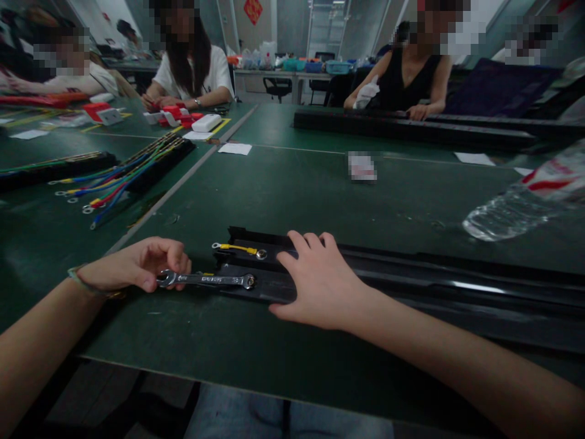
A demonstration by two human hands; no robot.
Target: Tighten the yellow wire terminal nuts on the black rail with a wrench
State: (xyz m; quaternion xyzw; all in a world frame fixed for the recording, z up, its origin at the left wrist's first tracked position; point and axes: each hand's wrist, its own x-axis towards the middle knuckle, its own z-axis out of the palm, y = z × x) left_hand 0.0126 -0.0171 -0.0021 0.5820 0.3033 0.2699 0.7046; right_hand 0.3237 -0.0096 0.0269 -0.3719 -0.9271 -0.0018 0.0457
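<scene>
A silver combination wrench lies level over the left end of a long black metal rail. My left hand is closed around its open-jaw end. At the other end, the wrench's ring sits over a fastener in the rail's near channel. My right hand spans the rail, fingers at the far side and thumb at the near edge, gripping it. In the far channel, a short yellow wire runs from a bolt to a ring terminal beyond the rail's end. Another yellow piece is mostly hidden behind the wrench.
Bundled coloured wires with ring lugs lie at the left. A clear plastic bottle lies tilted at the right. Across the green table, co-workers sit near red and white parts and another black rail.
</scene>
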